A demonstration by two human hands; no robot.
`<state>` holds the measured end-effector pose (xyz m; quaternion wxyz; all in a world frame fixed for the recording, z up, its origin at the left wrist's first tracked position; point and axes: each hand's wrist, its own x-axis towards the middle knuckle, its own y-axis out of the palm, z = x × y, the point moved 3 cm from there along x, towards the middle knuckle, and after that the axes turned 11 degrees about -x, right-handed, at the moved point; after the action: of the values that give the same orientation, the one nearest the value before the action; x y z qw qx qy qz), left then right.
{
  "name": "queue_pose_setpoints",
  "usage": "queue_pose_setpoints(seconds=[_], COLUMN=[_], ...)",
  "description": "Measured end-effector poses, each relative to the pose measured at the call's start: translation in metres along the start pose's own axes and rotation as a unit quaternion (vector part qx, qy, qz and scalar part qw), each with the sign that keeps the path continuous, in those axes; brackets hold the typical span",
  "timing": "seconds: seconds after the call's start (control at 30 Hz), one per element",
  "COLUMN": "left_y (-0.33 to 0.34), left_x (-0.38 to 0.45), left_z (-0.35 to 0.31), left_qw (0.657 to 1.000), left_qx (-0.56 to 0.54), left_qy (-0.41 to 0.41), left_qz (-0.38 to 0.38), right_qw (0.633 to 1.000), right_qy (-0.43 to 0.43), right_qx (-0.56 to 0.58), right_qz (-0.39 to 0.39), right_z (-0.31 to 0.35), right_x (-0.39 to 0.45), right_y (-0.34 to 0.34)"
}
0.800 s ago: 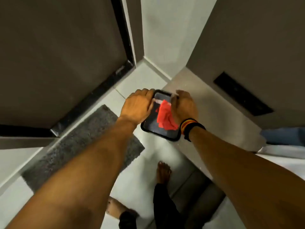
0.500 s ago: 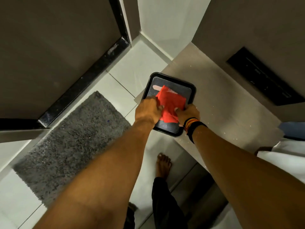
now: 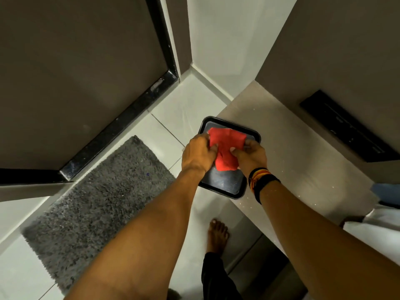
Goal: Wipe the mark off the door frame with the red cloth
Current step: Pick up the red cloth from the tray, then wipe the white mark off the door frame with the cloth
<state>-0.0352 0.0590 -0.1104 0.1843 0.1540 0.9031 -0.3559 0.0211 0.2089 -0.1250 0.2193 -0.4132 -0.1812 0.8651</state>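
The red cloth [image 3: 226,148] is bunched over a black tray [image 3: 225,184] that rests on the corner of a beige counter [image 3: 303,161]. My left hand [image 3: 198,155] grips the cloth's left side and my right hand [image 3: 252,155], with dark bands on its wrist, grips its right side. The cloth is lifted a little off the tray between both hands. The black door frame [image 3: 121,126] runs along the brown door at left, with pale smudges near its corner [image 3: 157,86].
A grey shaggy mat [image 3: 95,204] lies on the white tiled floor below the door. My bare foot [image 3: 217,236] stands by the counter's edge. A black panel [image 3: 346,126] is set in the wall at right. White fabric [image 3: 376,228] lies at far right.
Both hands moved from the tray's far rim back to the cloth and took hold of it. The cloth has been spread wider and raised from the tray.
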Motion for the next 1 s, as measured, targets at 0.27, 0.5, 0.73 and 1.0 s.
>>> queue_pose_setpoints(seconds=[0.27, 0.5, 0.73, 1.0], left_y=[-0.148, -0.321, -0.528, -0.747], left_x=[-0.036, -0.118, -0.252, -0.471], left_z=[-0.070, -0.123, -0.153, -0.122], left_qw=[0.972, 0.923, 0.864, 0.767], left_qx=[-0.066, -0.156, -0.140, -0.095], left_qy=[0.147, 0.256, 0.295, 0.296], left_qz=[-0.168, -0.242, -0.384, -0.561], right_qw=[0.978, 0.934, 0.854, 0.750], right_qy=[-0.188, -0.322, -0.483, -0.611], right_qx=[0.087, 0.141, 0.144, 0.152], right_qz=[0.026, 0.073, 0.128, 0.201], right_z=[0.152, 0.298, 0.447, 0.550], right_x=[-0.084, -0.215, -0.414, -0.688], right_y=[-0.024, -0.034, -0.010, 0.071])
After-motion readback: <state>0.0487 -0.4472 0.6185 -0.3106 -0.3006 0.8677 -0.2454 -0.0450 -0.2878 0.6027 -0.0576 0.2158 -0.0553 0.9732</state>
